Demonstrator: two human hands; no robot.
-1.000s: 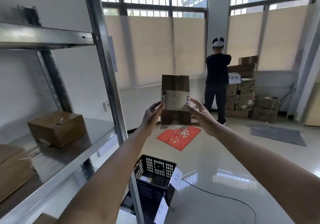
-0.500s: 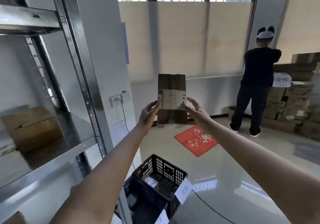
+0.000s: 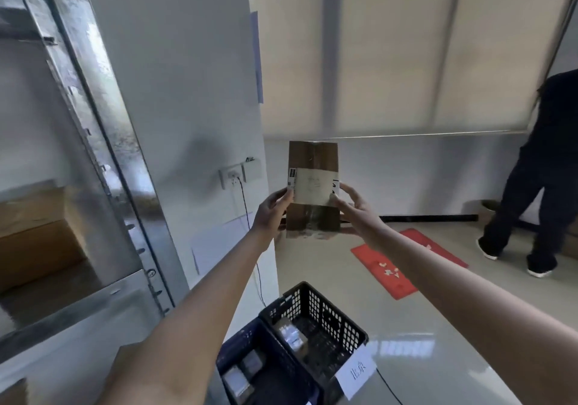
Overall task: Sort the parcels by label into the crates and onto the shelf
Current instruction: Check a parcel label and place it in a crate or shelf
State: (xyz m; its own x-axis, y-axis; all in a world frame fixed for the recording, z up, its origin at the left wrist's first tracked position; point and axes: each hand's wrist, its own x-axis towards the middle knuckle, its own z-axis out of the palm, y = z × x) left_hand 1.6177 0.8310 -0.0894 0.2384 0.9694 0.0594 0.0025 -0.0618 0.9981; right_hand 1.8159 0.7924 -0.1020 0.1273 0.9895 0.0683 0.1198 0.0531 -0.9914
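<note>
I hold a flat brown cardboard parcel (image 3: 313, 189) upright at arm's length, its white label facing me. My left hand (image 3: 273, 209) pinches its left edge and my right hand (image 3: 352, 203) grips its right edge. Below, on the floor, a black perforated crate (image 3: 331, 317) with a white paper tag holds small parcels. A dark blue crate (image 3: 247, 361) sits against its left side, also with parcels inside. The metal shelf (image 3: 78, 304) is at my left, with a brown box (image 3: 34, 235) on it.
A person in dark clothes (image 3: 538, 185) stands at the right edge, back turned. A red mat (image 3: 403, 264) with white scraps lies on the glossy floor. A wall socket (image 3: 233, 175) with a black cable hangs behind the parcel. The shelf's upright post (image 3: 93, 117) is close at left.
My view has swung left and down: the person and the red mat slid right, the shelf came closer, the crates rose into view. Both hands keep the parcel upright.
</note>
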